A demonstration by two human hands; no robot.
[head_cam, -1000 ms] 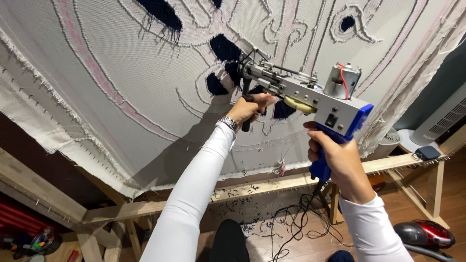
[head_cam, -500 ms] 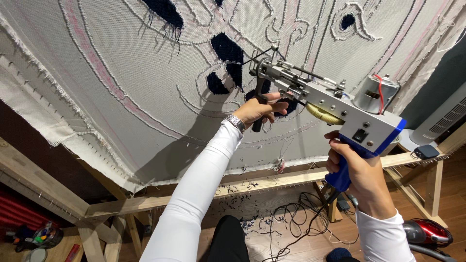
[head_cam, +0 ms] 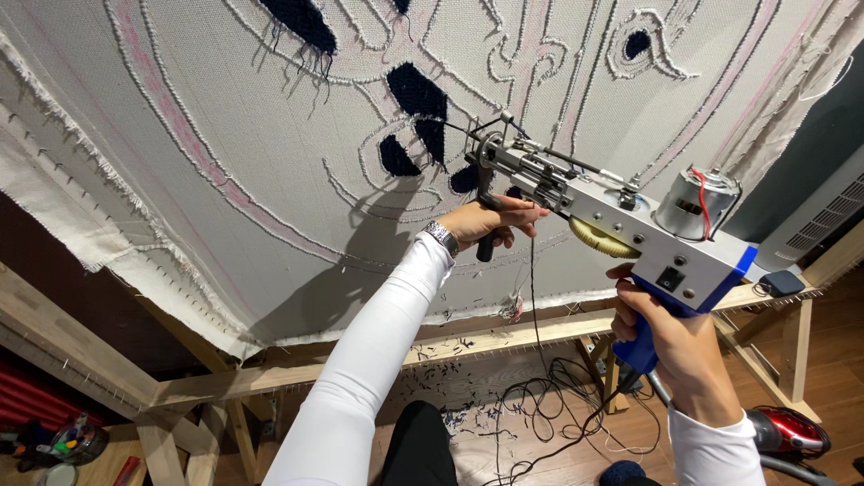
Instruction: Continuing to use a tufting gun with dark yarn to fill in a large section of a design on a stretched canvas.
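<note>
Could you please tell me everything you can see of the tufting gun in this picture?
The tufting gun has a grey metal body, a blue grip, a yellow gear at its side and a silver motor with a red wire on top. It slants up toward the stretched white cloth, its needle end at a dark blue tufted patch. The right hand holds the blue grip; the left hand clasps the black front handle. A cable hangs below it.

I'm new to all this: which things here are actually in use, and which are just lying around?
In use:
- tufting gun, blue grip in the right hand
- its front handle, held by the left hand
- stretched cloth on the wooden frame
- dark yarn

Lying about:
- red vacuum cleaner
- yarn scraps on the floor
- cables
</note>
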